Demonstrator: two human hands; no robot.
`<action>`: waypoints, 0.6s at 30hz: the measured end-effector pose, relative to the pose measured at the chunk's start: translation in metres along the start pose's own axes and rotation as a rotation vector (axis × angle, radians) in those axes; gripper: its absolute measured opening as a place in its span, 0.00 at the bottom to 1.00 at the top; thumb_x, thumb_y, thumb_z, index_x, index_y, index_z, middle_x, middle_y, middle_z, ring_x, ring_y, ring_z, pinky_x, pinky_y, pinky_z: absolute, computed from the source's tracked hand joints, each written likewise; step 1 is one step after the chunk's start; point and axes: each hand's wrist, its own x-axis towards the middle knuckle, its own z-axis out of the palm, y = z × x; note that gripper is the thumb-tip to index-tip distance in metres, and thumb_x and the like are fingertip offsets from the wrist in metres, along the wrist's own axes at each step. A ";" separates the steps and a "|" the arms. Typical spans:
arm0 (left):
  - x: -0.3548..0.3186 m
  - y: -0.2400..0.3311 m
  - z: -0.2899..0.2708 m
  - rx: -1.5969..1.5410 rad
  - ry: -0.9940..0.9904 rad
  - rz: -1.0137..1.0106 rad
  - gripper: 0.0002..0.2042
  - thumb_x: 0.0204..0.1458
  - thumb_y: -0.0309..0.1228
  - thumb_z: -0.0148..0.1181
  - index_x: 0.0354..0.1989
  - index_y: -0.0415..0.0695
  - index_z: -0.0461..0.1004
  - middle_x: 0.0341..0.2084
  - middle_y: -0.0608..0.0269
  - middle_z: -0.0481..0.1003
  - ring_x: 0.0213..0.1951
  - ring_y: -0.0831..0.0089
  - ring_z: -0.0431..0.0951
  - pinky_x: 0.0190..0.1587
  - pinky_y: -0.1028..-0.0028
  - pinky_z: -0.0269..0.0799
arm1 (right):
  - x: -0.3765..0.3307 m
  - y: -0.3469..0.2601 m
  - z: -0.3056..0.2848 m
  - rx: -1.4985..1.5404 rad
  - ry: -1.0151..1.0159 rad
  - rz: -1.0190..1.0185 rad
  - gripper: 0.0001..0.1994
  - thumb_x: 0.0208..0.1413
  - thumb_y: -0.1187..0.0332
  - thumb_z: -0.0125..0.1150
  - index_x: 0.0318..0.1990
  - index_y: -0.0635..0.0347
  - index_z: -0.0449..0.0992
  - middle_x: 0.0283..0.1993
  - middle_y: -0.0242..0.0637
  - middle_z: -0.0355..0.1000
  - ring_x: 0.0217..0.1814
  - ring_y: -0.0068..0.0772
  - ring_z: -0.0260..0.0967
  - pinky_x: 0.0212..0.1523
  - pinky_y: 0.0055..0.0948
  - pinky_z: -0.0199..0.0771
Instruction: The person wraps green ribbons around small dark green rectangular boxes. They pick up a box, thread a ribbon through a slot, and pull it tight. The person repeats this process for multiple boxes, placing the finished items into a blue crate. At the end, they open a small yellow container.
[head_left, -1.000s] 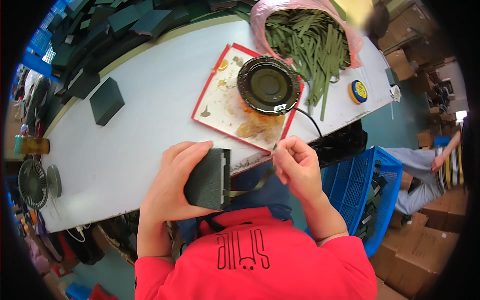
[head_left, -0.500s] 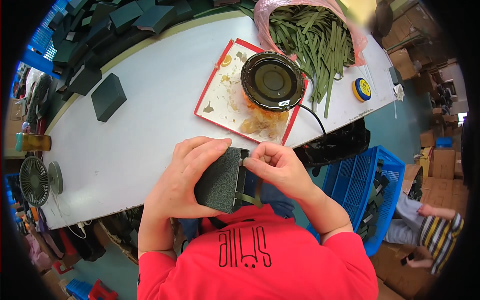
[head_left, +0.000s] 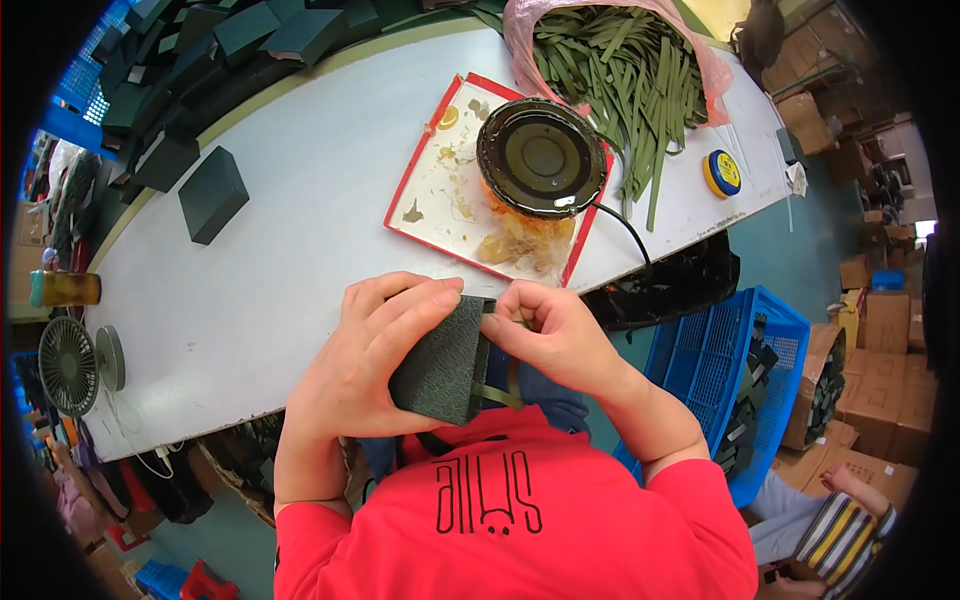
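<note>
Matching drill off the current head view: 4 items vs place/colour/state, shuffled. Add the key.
1. dark green patterned box
2. heap of green ribbon strips
3. round dark pot
4. small round tub

A. on a red-edged white board
B. yellow and blue
C. gripped in the left hand
D. spilling from a pink plastic bag

Pairs: 1-C, 2-D, 3-A, 4-B

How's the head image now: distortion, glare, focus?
Head view: fisheye bends the white table's edges, corners go black; head view: small glint on the dark round pot, blown-out patch far right; head view: left hand, right hand and green box fairly sharp, far-right cartons softer.
</note>
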 end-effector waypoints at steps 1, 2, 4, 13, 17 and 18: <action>0.002 0.001 -0.001 0.022 -0.014 0.006 0.44 0.28 0.35 0.78 0.61 0.41 0.68 0.60 0.55 0.72 0.58 0.53 0.70 0.58 0.56 0.63 | -0.001 0.000 0.001 -0.081 0.020 -0.023 0.09 0.61 0.67 0.63 0.32 0.62 0.74 0.23 0.22 0.67 0.25 0.10 0.60 0.24 0.19 0.60; 0.004 0.004 -0.002 0.067 -0.056 -0.011 0.43 0.27 0.35 0.78 0.60 0.41 0.69 0.59 0.54 0.72 0.59 0.53 0.69 0.58 0.56 0.62 | -0.003 0.001 -0.001 -0.160 0.047 -0.044 0.10 0.60 0.66 0.63 0.31 0.64 0.74 0.22 0.26 0.69 0.24 0.12 0.62 0.24 0.21 0.63; 0.014 0.010 0.000 0.118 -0.153 0.010 0.42 0.26 0.34 0.77 0.59 0.41 0.70 0.59 0.53 0.72 0.59 0.53 0.69 0.58 0.55 0.62 | -0.002 0.009 -0.003 -0.195 -0.023 -0.083 0.08 0.58 0.68 0.61 0.31 0.64 0.74 0.24 0.28 0.71 0.27 0.13 0.65 0.27 0.23 0.67; -0.010 0.004 0.008 0.085 -0.166 -0.137 0.54 0.25 0.43 0.80 0.68 0.40 0.60 0.62 0.49 0.63 0.63 0.50 0.64 0.63 0.55 0.61 | -0.007 0.020 -0.013 0.044 -0.162 -0.149 0.15 0.61 0.61 0.57 0.31 0.68 0.74 0.24 0.36 0.78 0.22 0.28 0.73 0.25 0.32 0.73; 0.014 0.017 0.010 0.143 -0.250 0.014 0.49 0.30 0.32 0.81 0.67 0.42 0.63 0.56 0.44 0.67 0.55 0.46 0.71 0.56 0.53 0.69 | -0.017 0.033 -0.012 0.064 -0.098 -0.247 0.17 0.62 0.59 0.58 0.31 0.67 0.75 0.26 0.34 0.80 0.25 0.25 0.73 0.31 0.29 0.72; 0.018 0.018 0.011 0.138 -0.258 0.010 0.50 0.29 0.33 0.81 0.67 0.43 0.62 0.56 0.44 0.67 0.56 0.46 0.71 0.57 0.52 0.68 | -0.021 0.030 -0.013 0.075 -0.071 -0.232 0.17 0.62 0.58 0.59 0.31 0.67 0.75 0.25 0.34 0.80 0.26 0.24 0.73 0.32 0.29 0.72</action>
